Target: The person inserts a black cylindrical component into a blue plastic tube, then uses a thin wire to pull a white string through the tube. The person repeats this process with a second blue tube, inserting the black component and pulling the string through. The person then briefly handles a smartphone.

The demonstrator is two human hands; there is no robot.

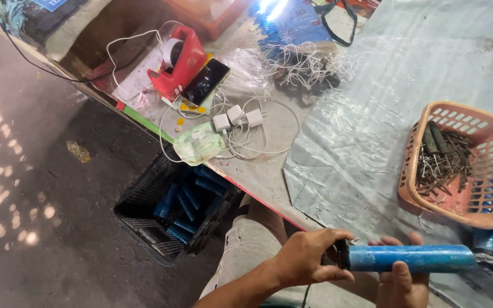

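**Blue tube held in both hands at a cluttered workbench**

Seemingly mid-job, a seated person holds a blue tube point(412, 258) level across the lower right of the frame, just off the table's near edge. The left hand point(309, 258) is closed around a dark cap at the tube's left end, thumb and fingers wrapped over it. The right hand point(399, 280) cups the tube from beneath near its middle, fingers curled up behind it.

The tube looks rigid and smooth, probably light plastic; its glossy skin could slip, so the surest hold appears to be the body near the capped end, where both hands now meet it.

At right, a pink basket point(489, 165) holds dark metal pieces and stands on a grey plastic sheet point(372, 114). More blue tubes lie in a black crate point(144, 205) on the floor at lower centre. Upper centre shows a red tape dispenser point(185, 60), a phone point(206, 81) and white chargers point(236, 117) with tangled cables.
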